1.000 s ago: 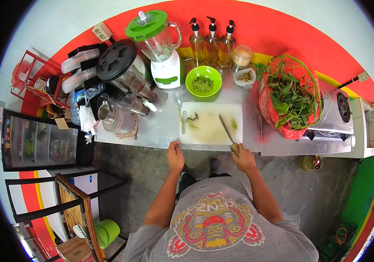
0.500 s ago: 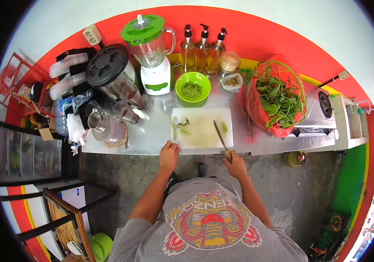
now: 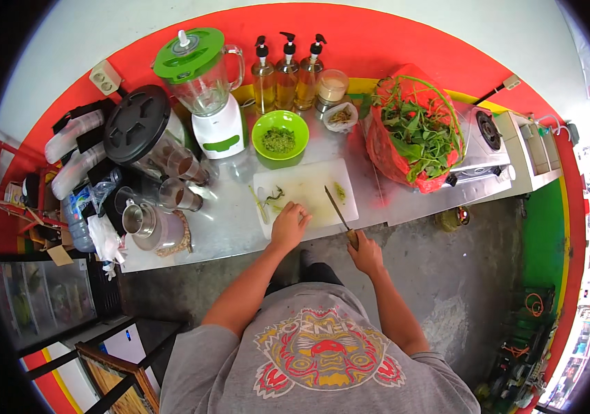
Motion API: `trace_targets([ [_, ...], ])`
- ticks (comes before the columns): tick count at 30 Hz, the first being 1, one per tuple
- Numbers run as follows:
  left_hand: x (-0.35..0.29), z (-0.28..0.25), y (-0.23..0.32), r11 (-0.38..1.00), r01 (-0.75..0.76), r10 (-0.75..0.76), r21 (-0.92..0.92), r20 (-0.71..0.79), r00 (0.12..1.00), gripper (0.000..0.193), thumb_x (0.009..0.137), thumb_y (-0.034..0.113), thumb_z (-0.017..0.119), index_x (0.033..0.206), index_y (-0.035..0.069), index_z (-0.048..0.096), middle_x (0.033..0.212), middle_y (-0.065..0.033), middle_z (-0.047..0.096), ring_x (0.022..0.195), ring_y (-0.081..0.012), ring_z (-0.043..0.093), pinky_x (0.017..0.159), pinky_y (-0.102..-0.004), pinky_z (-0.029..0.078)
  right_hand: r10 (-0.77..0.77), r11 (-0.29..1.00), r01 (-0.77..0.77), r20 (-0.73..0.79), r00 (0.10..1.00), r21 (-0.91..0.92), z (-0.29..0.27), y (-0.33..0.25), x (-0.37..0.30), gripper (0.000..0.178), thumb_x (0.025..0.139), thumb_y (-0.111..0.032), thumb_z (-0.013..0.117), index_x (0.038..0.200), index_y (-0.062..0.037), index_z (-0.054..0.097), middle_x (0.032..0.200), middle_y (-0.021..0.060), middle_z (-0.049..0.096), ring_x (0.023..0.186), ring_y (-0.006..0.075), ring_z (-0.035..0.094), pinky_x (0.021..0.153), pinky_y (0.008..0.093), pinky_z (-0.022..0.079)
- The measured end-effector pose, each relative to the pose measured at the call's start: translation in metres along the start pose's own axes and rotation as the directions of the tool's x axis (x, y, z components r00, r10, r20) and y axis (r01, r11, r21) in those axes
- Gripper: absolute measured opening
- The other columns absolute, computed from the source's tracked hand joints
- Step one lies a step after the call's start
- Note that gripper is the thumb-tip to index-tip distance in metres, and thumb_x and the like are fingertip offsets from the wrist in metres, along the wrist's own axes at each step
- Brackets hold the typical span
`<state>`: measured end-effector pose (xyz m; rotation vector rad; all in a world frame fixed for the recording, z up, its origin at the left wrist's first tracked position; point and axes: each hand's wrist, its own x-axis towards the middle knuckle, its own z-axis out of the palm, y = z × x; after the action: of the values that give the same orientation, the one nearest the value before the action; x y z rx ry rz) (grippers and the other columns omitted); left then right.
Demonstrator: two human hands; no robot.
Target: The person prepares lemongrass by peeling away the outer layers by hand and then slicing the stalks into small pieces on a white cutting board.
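Note:
My right hand (image 3: 365, 253) grips the wooden handle of a kitchen knife (image 3: 337, 207), whose blade slants over the right half of a white cutting board (image 3: 315, 179). My left hand (image 3: 291, 226) is over the board's near edge with its fingers curled; what they hold, if anything, is hidden. Left of it on the board lie a pale green stem (image 3: 259, 205) and some dark wilted leaf bits (image 3: 276, 194). A small heap of green trimmings (image 3: 340, 191) sits right of the blade. Behind the board stands a green bowl (image 3: 280, 153) with chopped greens (image 3: 279, 141) in it.
On the right, a red plastic bag (image 3: 386, 156) overflows with leafy greens (image 3: 419, 127) beside a gas stove (image 3: 486, 146). A blender (image 3: 217, 127), pump bottles (image 3: 286, 83) and a lidded jar (image 3: 331, 85) line the back. Tumblers (image 3: 181, 194) and a metal-topped jug (image 3: 153, 224) stand left.
My left hand has moved right and forward, from beside the board's near left corner to over its near edge. My right hand keeps the knife, blade still over the board. The whole view has shifted and tilted.

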<state>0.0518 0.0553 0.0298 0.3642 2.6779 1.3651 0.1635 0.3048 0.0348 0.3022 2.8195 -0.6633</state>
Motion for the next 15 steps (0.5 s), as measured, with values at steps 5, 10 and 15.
trace_targets([
  [5, 0.032, 0.032, 0.001, 0.991, -0.002, 0.007, -0.137, 0.037, 0.999, 0.017, 0.092, 0.008, 0.063, 0.105, 0.005, 0.074, 0.099, -0.015, 0.064, 0.089, -0.0352, 0.065, 0.082, -0.0442, 0.052, 0.081, 0.995, -0.081, -0.001, 0.997, 0.055, -0.012, 0.002, 0.002, 0.042, 0.091, -0.034, 0.07, 0.122, -0.0091, 0.055, 0.092, 0.0287, 0.07, 0.088, 0.0507, 0.067, 0.078, 0.0588, 0.052],
  [10, 0.024, 0.029, -0.017, 0.998, 0.006, -0.009, -0.064, -0.058, 0.998, 0.024, 0.097, 0.009, 0.055, 0.11, 0.001, 0.073, 0.097, -0.0185, 0.065, 0.089, -0.0361, 0.065, 0.082, -0.0428, 0.052, -0.02, 0.994, 0.012, 0.07, 0.997, 0.107, -0.014, 0.014, 0.014, 0.041, 0.092, -0.037, 0.069, 0.121, -0.011, 0.056, 0.093, 0.0268, 0.071, 0.088, 0.0498, 0.067, 0.077, 0.0585, 0.052],
  [15, -0.003, 0.019, -0.032, 0.988, 0.077, -0.105, -0.132, -0.222, 0.969, 0.024, 0.1, 0.006, 0.054, 0.115, 0.0, 0.072, 0.098, -0.0169, 0.067, 0.088, -0.0317, 0.066, 0.079, -0.0397, 0.052, -0.214, 0.976, 0.196, 0.238, 0.947, 0.101, -0.013, 0.01, 0.027, 0.044, 0.094, -0.042, 0.065, 0.124, -0.0118, 0.054, 0.094, 0.0258, 0.071, 0.088, 0.0475, 0.068, 0.08, 0.058, 0.053],
])
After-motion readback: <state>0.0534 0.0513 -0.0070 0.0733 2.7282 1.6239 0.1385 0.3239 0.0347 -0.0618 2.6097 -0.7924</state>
